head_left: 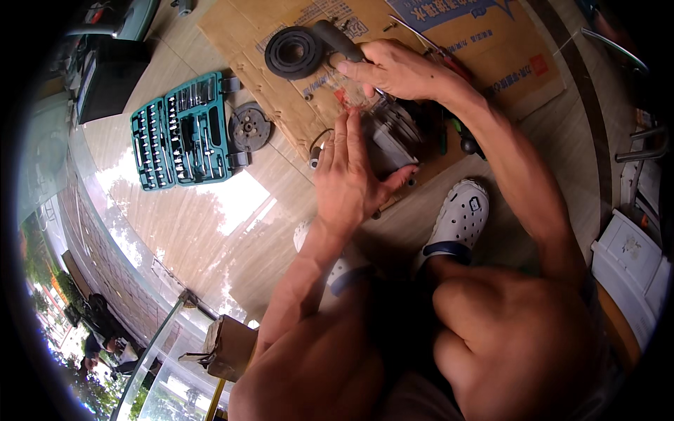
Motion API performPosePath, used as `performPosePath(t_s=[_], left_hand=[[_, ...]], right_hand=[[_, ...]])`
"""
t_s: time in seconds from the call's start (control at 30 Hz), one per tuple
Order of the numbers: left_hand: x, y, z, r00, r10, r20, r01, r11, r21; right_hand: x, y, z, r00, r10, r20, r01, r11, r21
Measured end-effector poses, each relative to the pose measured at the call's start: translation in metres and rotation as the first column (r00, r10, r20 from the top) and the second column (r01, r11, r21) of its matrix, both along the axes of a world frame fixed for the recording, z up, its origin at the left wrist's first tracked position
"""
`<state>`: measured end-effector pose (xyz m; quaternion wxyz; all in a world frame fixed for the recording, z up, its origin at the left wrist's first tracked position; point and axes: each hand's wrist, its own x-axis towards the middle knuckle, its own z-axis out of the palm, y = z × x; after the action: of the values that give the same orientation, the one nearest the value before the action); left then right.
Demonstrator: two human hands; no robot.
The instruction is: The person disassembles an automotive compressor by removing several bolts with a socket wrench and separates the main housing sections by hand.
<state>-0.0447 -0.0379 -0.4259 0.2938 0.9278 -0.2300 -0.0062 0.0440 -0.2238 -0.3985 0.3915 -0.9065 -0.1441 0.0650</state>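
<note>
My right hand [397,70] is closed around a dark, thick-ended tool [337,41] that looks like a mallet; the fingers hide part of it. Close below it, my left hand [345,175] lies with its fingers stretched out and thumb spread, against a grey metal housing [390,144] that it partly covers. The housing sits on flattened cardboard [246,42] between my feet. Just left of the tool lies a black ring-shaped part [295,52] with a round hole. A small cylindrical piece [315,157] is beside my left fingers.
A teal socket set case [184,133] lies open on the tiled floor to the left, with a dark round disc [250,127] beside it. A long screwdriver-like tool [425,38] rests on the cardboard beyond my right hand. A cardboard box [230,347] stands at lower left.
</note>
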Motion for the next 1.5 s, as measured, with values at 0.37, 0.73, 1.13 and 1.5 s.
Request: performPosePath(t_s=[0.37,0.73,1.13,1.5], left_hand=[[0.002,-0.003,0.002,0.999,-0.017,0.044,0.016,1.000,0.008],[0.000,-0.008,0.004,1.000,-0.014,-0.004,0.014,1.000,-0.027],[0.000,-0.007,0.003,1.000,-0.002,0.000,0.002,1.000,-0.001],[0.000,-0.007,-0.001,0.999,-0.016,0.030,0.016,1.000,0.005]], right_hand=[[-0.077,-0.018,0.010,0.989,0.000,0.145,-0.005,1.000,0.029],[-0.002,-0.015,0.002,0.999,-0.042,0.016,0.042,0.998,-0.035],[-0.036,-0.018,0.005,0.997,-0.028,0.065,0.029,1.000,-0.012],[-0.048,-0.019,0.004,0.995,-0.003,0.103,0.000,0.999,0.034]])
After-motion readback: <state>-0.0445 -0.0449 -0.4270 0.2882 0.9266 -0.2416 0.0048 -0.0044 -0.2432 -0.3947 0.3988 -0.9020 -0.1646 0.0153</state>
